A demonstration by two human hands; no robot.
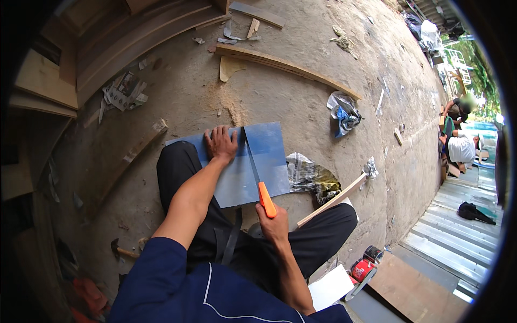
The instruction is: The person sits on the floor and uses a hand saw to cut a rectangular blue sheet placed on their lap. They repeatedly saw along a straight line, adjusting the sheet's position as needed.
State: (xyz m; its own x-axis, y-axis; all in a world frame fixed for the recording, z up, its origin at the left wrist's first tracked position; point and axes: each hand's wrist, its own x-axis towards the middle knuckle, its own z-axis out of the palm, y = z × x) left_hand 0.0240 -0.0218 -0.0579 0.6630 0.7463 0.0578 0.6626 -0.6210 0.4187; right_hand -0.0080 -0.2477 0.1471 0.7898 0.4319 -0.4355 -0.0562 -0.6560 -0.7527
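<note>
The left hand (221,144) is resting spread, open fingers near the far edge of the blue-grey panel (269,156), probably to steady it, while the left knee (180,161) is covering its left side, perhaps pinning it. The right hand (273,222) is gripping the orange-handled saw (263,191) over the near edge, apparently aligning the blade toward the far edge.

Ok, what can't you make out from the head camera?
All in the head view:
Under the panel: hidden by the panel itself.
Teeth of the saw: too small.
Right hand: some fingers hidden behind the saw's handle.
Red thing, lower left: too dim and blurred.
</note>
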